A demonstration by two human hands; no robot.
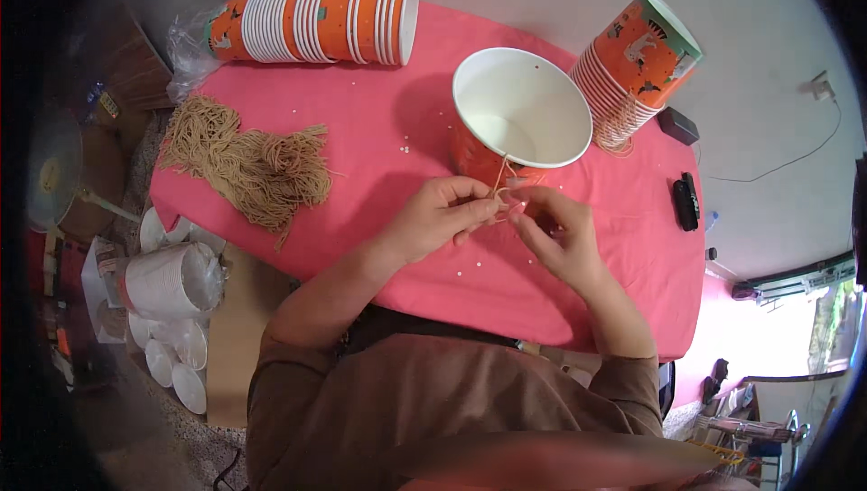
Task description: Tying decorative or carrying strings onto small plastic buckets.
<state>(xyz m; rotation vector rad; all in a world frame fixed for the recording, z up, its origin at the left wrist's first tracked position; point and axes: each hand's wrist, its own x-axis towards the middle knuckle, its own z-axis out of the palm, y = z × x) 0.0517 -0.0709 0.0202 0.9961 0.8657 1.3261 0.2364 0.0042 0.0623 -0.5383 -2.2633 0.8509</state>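
Note:
An open orange paper bucket [519,107] with a white inside stands on the pink tablecloth [361,121]. A thin tan string [499,177] hangs from its near rim. My left hand [442,217] pinches this string just in front of the bucket. My right hand [555,233] meets it fingertip to fingertip and pinches the same string.
A heap of tan strings [248,161] lies on the cloth's left. One stack of orange buckets [316,17] lies on its side at the back. Another stack [637,66] leans right of the open bucket. Two black devices [686,202] sit at the right edge. White lids [172,346] lie on the floor.

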